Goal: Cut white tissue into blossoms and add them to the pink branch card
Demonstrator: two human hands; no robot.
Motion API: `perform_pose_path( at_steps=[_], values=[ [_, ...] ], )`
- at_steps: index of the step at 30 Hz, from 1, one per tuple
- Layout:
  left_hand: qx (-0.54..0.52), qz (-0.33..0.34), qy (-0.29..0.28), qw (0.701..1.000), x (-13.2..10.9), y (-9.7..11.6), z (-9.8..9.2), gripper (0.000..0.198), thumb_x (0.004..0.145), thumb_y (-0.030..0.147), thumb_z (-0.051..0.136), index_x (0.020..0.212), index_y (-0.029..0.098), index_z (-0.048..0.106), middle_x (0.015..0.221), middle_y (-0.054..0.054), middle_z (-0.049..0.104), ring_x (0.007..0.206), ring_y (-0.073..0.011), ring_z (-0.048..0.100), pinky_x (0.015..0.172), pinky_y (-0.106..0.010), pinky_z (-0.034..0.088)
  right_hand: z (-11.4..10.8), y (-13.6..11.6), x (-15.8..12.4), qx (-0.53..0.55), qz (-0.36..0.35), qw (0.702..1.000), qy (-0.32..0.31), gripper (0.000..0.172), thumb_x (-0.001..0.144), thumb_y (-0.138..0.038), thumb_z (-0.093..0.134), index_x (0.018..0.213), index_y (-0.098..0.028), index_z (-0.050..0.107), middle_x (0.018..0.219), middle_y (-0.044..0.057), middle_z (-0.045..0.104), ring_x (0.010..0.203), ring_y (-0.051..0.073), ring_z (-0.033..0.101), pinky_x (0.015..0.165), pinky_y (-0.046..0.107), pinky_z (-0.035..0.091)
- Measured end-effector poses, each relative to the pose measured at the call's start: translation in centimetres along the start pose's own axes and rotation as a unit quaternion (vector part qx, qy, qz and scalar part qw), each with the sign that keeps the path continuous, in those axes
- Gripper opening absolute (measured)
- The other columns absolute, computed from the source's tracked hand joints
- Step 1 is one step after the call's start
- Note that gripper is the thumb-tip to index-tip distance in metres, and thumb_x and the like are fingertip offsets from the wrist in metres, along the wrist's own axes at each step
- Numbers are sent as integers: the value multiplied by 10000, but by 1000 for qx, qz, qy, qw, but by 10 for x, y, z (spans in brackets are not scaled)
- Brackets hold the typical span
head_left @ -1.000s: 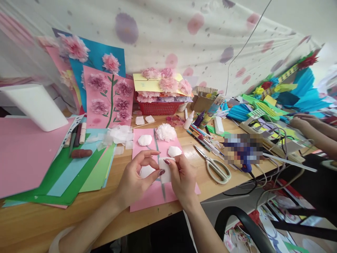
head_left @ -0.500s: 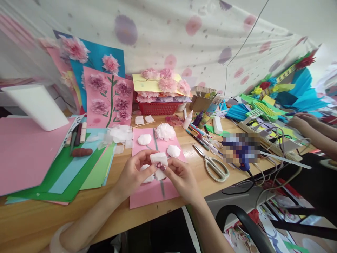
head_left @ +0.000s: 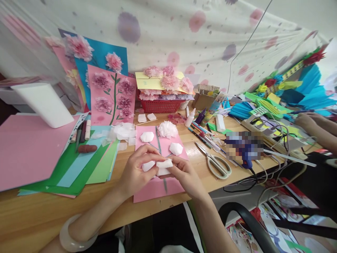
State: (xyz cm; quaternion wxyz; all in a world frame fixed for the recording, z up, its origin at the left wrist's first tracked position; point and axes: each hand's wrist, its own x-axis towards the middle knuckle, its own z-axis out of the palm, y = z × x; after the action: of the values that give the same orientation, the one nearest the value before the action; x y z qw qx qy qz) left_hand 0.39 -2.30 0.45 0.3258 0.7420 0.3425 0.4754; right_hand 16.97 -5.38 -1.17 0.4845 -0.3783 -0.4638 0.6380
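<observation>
Tissue work at a crowded craft worktop (head_left: 31,214): we hold a small white tissue stack (head_left: 164,163) between both hands, just above the near half of the pink card (head_left: 158,188), which lies flat by the worktop's front edge. Our left hand (head_left: 137,172) is curled, with thumb and fingertips closed on the stack's left end. Our right hand (head_left: 184,174) is closed on its right end, fingers folded beneath. A pale bangle (head_left: 71,235) sits on our left wrist.

On the pink card's far half lie two flat white tissue pads (head_left: 146,136) and, at its far edge, a fluffy white tissue flower (head_left: 167,129).

Beyond the pink card's far edge stands a red basket (head_left: 160,105), packed above its rim with layers of pink and orange tissue. A yellow card (head_left: 150,83) rests across the top and carries pink tissue flowers. Right of the basket, past the pink card's far right corner, is an open cardboard box (head_left: 202,101); we cannot make out its contents.

Scissors (head_left: 217,163) lie just right of the pink card. A white glue bottle (head_left: 190,117) stands between them and the basket. Loose coloured paper sheets (head_left: 79,168) are spread left of the pink card. Well to its right, another person's hands (head_left: 306,121) rest among blue and green folded paper.
</observation>
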Motion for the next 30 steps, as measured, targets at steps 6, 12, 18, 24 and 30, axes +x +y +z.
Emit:
perform_pose_path(
  at_steps=[6,12,18,24,30],
  values=[
    [20,28,-35,999,-2,-2,-1,264,775,120,572,858,290,756,916,-45,612,892,-189,586,825,-337,488,-1,-6,-1,70,28,997,-2,209,810,-283,660,985,-183,715,870,38,716,834,181,679,813,371,558],
    [19,35,-55,998,-1,-2,-2,299,798,112,525,889,281,754,985,-57,624,942,-204,569,855,-354,474,-9,-7,-3,147,33,988,-29,288,805,-261,595,1062,-167,689,956,68,728,883,206,696,862,413,544],
    [23,32,-64,997,-2,-2,-2,322,794,95,506,916,264,751,1012,-66,616,983,-211,561,888,-360,455,-8,-6,-6,113,32,993,-25,349,783,-237,698,1119,-177,628,1032,70,716,883,202,709,898,420,528],
    [-57,-42,-39,997,-3,-5,-1,326,776,90,520,1025,229,680,1046,-63,624,1024,-214,570,933,-363,440,-3,0,-3,148,42,988,-11,345,761,-226,736,1076,-182,602,893,43,740,824,181,725,845,356,552],
    [-272,-162,-44,948,-5,-6,3,317,753,197,649,1068,199,617,1000,-58,644,971,-205,600,831,-308,491,7,6,-1,136,-36,987,72,184,779,-274,723,838,-177,578,739,13,732,717,152,711,747,308,569]
  ],
)
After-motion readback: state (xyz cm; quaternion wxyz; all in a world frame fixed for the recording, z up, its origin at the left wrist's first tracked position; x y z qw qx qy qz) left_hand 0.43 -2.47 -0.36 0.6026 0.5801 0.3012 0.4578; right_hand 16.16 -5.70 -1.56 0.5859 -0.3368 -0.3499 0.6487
